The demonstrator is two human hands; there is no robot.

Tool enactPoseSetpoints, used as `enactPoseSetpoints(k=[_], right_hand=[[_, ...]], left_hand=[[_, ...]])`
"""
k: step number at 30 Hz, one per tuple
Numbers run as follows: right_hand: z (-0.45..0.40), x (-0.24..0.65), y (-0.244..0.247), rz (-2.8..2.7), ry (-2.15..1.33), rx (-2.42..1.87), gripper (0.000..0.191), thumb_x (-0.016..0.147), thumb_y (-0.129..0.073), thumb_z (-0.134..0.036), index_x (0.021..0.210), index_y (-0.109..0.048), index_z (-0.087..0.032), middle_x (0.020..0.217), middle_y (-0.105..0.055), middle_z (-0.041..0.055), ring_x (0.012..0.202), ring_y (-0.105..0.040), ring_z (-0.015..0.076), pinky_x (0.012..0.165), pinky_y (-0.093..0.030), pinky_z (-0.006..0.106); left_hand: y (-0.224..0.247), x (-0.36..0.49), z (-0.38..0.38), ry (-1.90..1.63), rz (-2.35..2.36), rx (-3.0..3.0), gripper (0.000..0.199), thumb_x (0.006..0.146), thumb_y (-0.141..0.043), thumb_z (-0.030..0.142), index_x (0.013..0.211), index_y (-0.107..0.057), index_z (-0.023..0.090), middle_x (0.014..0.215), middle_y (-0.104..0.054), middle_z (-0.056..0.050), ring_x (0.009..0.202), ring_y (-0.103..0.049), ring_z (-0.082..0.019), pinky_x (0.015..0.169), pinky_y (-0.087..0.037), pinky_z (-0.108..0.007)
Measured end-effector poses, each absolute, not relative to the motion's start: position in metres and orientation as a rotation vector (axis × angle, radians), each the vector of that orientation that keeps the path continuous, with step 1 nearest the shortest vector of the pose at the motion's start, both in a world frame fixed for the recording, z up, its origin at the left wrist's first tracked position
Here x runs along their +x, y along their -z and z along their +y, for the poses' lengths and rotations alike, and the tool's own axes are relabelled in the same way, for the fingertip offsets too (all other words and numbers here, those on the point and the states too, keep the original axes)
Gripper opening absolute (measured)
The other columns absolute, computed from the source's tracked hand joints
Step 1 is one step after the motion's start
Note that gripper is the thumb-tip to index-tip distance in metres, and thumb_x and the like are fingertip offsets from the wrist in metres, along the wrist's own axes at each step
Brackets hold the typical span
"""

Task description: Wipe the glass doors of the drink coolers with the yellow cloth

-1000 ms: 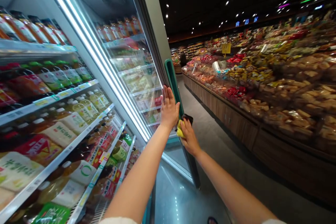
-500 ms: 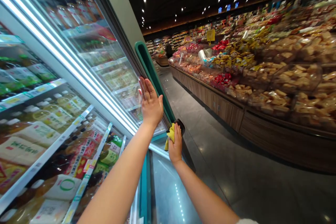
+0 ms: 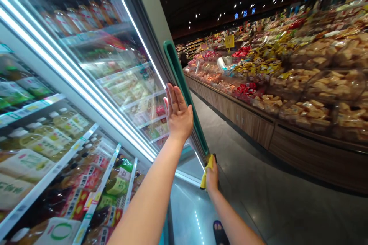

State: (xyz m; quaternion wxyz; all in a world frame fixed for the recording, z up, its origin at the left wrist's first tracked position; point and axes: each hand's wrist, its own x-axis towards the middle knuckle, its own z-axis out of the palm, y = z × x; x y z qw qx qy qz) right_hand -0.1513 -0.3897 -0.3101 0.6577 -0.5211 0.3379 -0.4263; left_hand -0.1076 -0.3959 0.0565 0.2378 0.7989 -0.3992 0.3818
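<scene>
My left hand (image 3: 179, 115) is open, its fingers stretched up and the palm against the edge of a glass fridge door (image 3: 126, 65), just left of the long green handle (image 3: 186, 95). Lower down, my right hand (image 3: 212, 176) grips a yellow cloth (image 3: 207, 172) at the door's edge, below the handle's bottom end. Part of the cloth is hidden behind the fingers. The door stands open, and bottles on shelves show in its glass.
To the left, fridge shelves (image 3: 51, 176) hold rows of bottled drinks. A wood-sided display counter (image 3: 247, 122) heaped with wrapped snacks stands on the right, across the grey floor (image 3: 258, 199). A sandalled foot (image 3: 220, 231) shows at the bottom.
The door edge and both hands have shifted right in view. My right hand and the cloth have also moved lower. A foot has come into view.
</scene>
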Motion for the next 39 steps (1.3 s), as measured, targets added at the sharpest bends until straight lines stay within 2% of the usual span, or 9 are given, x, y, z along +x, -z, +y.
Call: enactPoseSetpoints(k=[5,11,15,19,22,24,27,32,39], right_hand=[[-0.434,-0.114,0.23,0.599,1.184,-1.361,0.076,0.08,-0.038,-0.014,0.155,-0.04,-0.019,0.159,-0.044,0.0084,0.15,-0.037,0.0219,0.125,-0.028,0.049],[-0.48,-0.085,0.134,0.381,1.565,-1.806,0.085,0.083,-0.039,-0.004,0.163,-0.021,-0.027,0.165,-0.034,0.0079,0.153,-0.031,0.0247,0.123,-0.034,0.055],[-0.51,-0.052,0.108,0.422,1.708,-1.932,0.081,0.09,-0.039,-0.006,0.165,-0.012,-0.026,0.167,-0.029,0.0105,0.156,-0.023,0.0281,0.121,-0.034,0.063],[-0.54,-0.023,0.089,0.448,1.816,-1.999,0.081,0.092,-0.04,-0.008,0.165,-0.009,-0.028,0.17,-0.021,0.0095,0.158,-0.017,0.0314,0.118,-0.032,0.071],[-0.561,-0.005,0.055,0.419,1.933,-2.08,0.081,0.091,-0.038,-0.006,0.164,-0.012,-0.031,0.171,-0.02,0.006,0.158,-0.015,0.0301,0.12,-0.029,0.07],[-0.575,0.006,0.028,0.351,2.017,-2.192,0.08,0.092,-0.037,-0.005,0.164,-0.017,-0.034,0.168,-0.029,0.0035,0.157,-0.019,0.0277,0.122,-0.028,0.066],[-0.595,0.021,-0.004,0.216,2.098,-2.408,0.075,0.094,-0.037,-0.004,0.161,-0.027,-0.037,0.159,-0.046,0.0005,0.153,-0.031,0.0233,0.124,-0.031,0.057],[-0.625,0.035,-0.017,0.201,2.101,-2.611,0.068,0.095,-0.038,-0.002,0.155,-0.042,-0.033,0.151,-0.055,0.0005,0.142,-0.05,0.0191,0.122,-0.04,0.043],[-0.622,0.043,-0.04,0.435,2.104,-2.496,0.063,0.088,-0.043,-0.002,0.142,-0.06,-0.028,0.137,-0.068,0.0048,0.127,-0.062,0.0215,0.111,-0.05,0.046]], left_hand=[[-0.051,-0.084,-0.422,-1.011,-1.186,2.145,0.079,0.097,-0.055,0.025,0.164,-0.013,0.018,0.168,-0.019,-0.015,0.157,-0.013,-0.028,0.129,-0.015,-0.054],[-0.043,-0.048,-0.458,-1.037,-1.327,2.145,0.086,0.098,-0.053,0.027,0.163,0.002,0.015,0.169,-0.007,-0.017,0.157,-0.009,-0.028,0.128,-0.02,-0.054],[-0.052,-0.011,-0.454,-1.082,-1.603,2.061,0.081,0.101,-0.046,0.031,0.163,0.004,0.015,0.169,-0.014,-0.015,0.157,-0.014,-0.024,0.126,-0.026,-0.052],[-0.061,0.042,-0.434,-1.214,-1.687,2.027,0.073,0.102,-0.04,0.026,0.163,-0.001,0.015,0.168,-0.023,-0.013,0.157,-0.016,-0.023,0.127,-0.023,-0.052],[-0.062,0.086,-0.42,-1.298,-1.631,2.067,0.072,0.101,-0.041,0.024,0.163,-0.005,0.015,0.167,-0.025,-0.012,0.157,-0.019,-0.023,0.127,-0.022,-0.052],[-0.061,0.112,-0.413,-1.335,-1.593,2.083,0.071,0.1,-0.043,0.023,0.163,-0.011,0.016,0.167,-0.025,-0.01,0.156,-0.02,-0.023,0.128,-0.02,-0.051],[-0.059,0.148,-0.408,-1.401,-1.572,2.048,0.068,0.099,-0.046,0.025,0.162,-0.022,0.018,0.166,-0.027,-0.008,0.156,-0.024,-0.022,0.13,-0.013,-0.05],[-0.059,0.198,-0.411,-1.522,-1.605,1.813,0.065,0.099,-0.046,0.026,0.161,-0.026,0.023,0.162,-0.038,-0.005,0.154,-0.028,-0.019,0.13,0.003,-0.045],[-0.086,0.242,-0.429,-1.475,-1.698,1.547,0.068,0.099,-0.048,0.024,0.162,-0.021,0.026,0.16,-0.041,-0.004,0.153,-0.029,-0.019,0.13,0.003,-0.047]])
